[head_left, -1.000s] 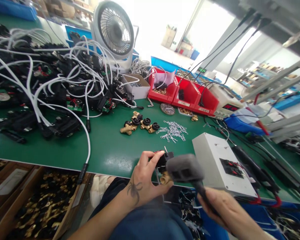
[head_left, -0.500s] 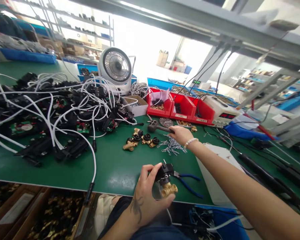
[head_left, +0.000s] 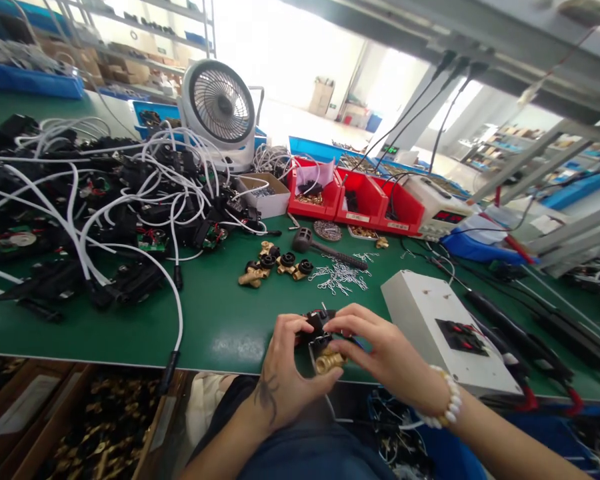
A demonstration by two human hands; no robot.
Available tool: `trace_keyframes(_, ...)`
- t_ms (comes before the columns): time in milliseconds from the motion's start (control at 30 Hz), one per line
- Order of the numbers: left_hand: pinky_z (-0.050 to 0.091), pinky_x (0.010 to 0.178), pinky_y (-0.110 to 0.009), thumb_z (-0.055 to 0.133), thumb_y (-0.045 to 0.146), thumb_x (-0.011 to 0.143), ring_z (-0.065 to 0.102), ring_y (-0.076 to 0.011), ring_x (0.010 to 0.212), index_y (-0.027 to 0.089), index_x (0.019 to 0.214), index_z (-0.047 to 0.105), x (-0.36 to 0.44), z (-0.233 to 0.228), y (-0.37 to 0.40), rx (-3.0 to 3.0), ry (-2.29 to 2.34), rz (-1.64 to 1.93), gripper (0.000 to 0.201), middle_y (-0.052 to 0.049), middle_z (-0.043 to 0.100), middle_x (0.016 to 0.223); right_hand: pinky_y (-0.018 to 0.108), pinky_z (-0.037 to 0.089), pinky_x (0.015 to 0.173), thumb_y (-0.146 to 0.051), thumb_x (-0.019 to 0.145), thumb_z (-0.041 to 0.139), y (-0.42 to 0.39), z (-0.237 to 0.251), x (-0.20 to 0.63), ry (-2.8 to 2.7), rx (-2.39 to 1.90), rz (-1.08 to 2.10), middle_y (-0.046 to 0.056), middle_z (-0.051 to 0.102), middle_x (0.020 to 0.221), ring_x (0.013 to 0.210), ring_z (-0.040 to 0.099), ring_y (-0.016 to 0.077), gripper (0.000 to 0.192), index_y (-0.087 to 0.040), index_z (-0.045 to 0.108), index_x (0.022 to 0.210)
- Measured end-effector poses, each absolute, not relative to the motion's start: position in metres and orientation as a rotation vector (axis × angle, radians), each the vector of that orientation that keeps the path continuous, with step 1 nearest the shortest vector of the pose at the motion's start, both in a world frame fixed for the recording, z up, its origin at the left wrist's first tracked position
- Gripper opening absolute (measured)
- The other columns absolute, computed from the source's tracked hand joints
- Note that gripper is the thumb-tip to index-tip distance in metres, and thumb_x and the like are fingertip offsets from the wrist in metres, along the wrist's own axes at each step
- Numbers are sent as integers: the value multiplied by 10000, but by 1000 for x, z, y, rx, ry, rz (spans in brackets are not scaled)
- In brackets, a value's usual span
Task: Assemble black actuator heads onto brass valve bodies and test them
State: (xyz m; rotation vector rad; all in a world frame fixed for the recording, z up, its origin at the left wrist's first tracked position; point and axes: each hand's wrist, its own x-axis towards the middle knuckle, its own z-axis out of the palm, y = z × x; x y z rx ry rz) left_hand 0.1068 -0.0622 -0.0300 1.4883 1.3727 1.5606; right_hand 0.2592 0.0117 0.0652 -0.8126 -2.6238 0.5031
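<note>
At the bench's front edge, my left hand is closed around a brass valve with a black actuator housing, its thumb below the brass body. My right hand grips the same piece from the other side, fingertips on the housing and the brass. A thin metal pin sticks up from the top of the housing. Beyond the hands lies a dark mallet, its handle resting over a pile of wire clips. Several brass valve bodies with black caps sit left of the clips. Blue-handled pliers are almost wholly hidden by my right hand.
Black housings with white cables are heaped on the left. A fan, red bins and a power supply stand at the back. A grey switch box is at right. Boxes of brass parts sit below the edge.
My right hand has let go of the mallet, which now lies on the bench, and has come back to the valve. My left hand still holds the valve. The view has shifted somewhat.
</note>
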Motion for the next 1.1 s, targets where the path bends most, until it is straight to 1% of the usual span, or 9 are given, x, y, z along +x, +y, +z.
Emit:
trace_keyframes(200, 572, 891, -430, 785, 157, 646, 575, -233, 1087, 235, 1060, 473, 107, -28, -62, 1560, 1398, 1535, 524, -53, 517, 1116, 248, 508, 733, -97, 962, 490, 7, 61, 255, -2619, -718, 497, 56, 607, 918, 850, 579, 156, 126, -171, 587, 929)
trace_keyframes(500, 566, 875, -417, 779, 178, 660, 576, -233, 1075, 243, 1040, 482, 106, -29, -63, 1608, 1411, 1527, 487, -49, 519, 1118, 266, 517, 741, -127, 1004, 413, 6, 57, 261, -2689, -533, 323, 69, 633, 943, 859, 560, 165, 174, -167, 571, 944)
trace_keyframes(567, 566, 872, -404, 768, 202, 705, 562, -231, 1106, 253, 1069, 480, 105, -31, -63, 1554, 1385, 1526, 467, -51, 503, 1152, 317, 541, 806, -201, 1013, 445, 7, 53, 270, -2623, -673, 256, 94, 639, 1035, 929, 587, 185, 162, -163, 559, 1122)
trace_keyframes(667, 560, 879, -390, 746, 239, 765, 541, -223, 1132, 266, 1120, 491, 103, -33, -63, 1498, 1355, 1528, 437, -55, 467, 1200, 439, 548, 912, -425, 996, 499, 6, 38, 296, -2527, -1089, 136, 171, 575, 1255, 1096, 588, 255, 522, -154, 405, 1432)
trace_keyframes(733, 555, 890, -395, 748, 249, 770, 532, -225, 1143, 265, 1127, 492, 103, -34, -63, 1490, 1355, 1535, 439, -59, 455, 1213, 526, 519, 955, -555, 963, 491, 2, 21, 315, -2554, -1267, 97, 200, 534, 1324, 1176, 553, 321, 637, -159, 435, 1459)
trace_keyframes(833, 556, 892, -400, 765, 253, 753, 526, -231, 1149, 254, 1099, 479, 104, -34, -63, 1489, 1379, 1540, 449, -62, 456, 1212, 583, 479, 964, -587, 957, 463, -6, -2, 331, -2584, -1371, 147, 211, 575, 1241, 1159, 543, 362, 586, -172, 608, 1345)
trace_keyframes(967, 562, 887, -395, 777, 263, 738, 517, -234, 1162, 241, 1073, 478, 105, -33, -63, 1519, 1395, 1537, 450, -65, 462, 1204, 534, 505, 887, -606, 979, 372, -9, -4, 330, -2502, -1468, 347, 203, 626, 1028, 1006, 589, 329, 627, -130, 684, 1241)
trace_keyframes(1033, 568, 879, -388, 780, 265, 733, 524, -231, 1155, 235, 1071, 476, 105, -31, -63, 1522, 1399, 1532, 456, -66, 471, 1195, 445, 551, 806, -590, 1013, 244, -6, 13, 328, -2457, -1487, 513, 178, 647, 961, 918, 629, 279, 679, -106, 683, 1201)
trace_keyframes(1100, 573, 874, -381, 785, 266, 726, 537, -226, 1140, 230, 1068, 475, 105, -30, -63, 1523, 1399, 1526, 463, -66, 482, 1183, 337, 571, 668, -552, 1035, 158, -4, 39, 328, -2413, -1470, 814, 135, 667, 904, 785, 656, 212, 681, -108, 635, 1232)
